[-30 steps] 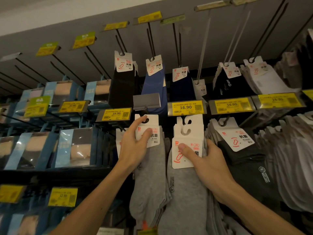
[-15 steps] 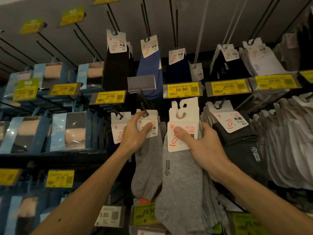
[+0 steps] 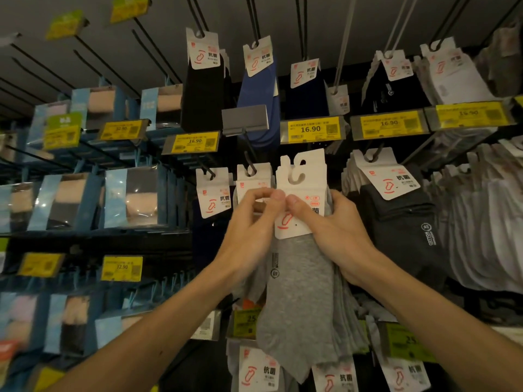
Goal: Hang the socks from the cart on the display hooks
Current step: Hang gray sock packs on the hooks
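Observation:
My right hand [image 3: 336,233] grips a stack of light grey sock packs [image 3: 300,278] by their white header cards [image 3: 301,188], thumb across the front. The cards' hook slots sit free in the air, just right of a black display hook [image 3: 249,165]. One grey sock pack [image 3: 253,179] hangs on that hook. My left hand [image 3: 252,224] has come across to the held stack and pinches the left edge of the front card, its fingertips meeting my right thumb.
Rows of hooks carry black, blue, dark grey and white sock packs with yellow price tags [image 3: 310,130]. A blank grey tag holder [image 3: 244,120] sits above the hook. Blue boxed items [image 3: 130,199] fill shelves at left. Dark grey socks [image 3: 402,222] hang close at right.
My left hand let go of the hung pack's card and moved right to pinch the held stack's card. The view tilted down, so the display sits higher in frame.

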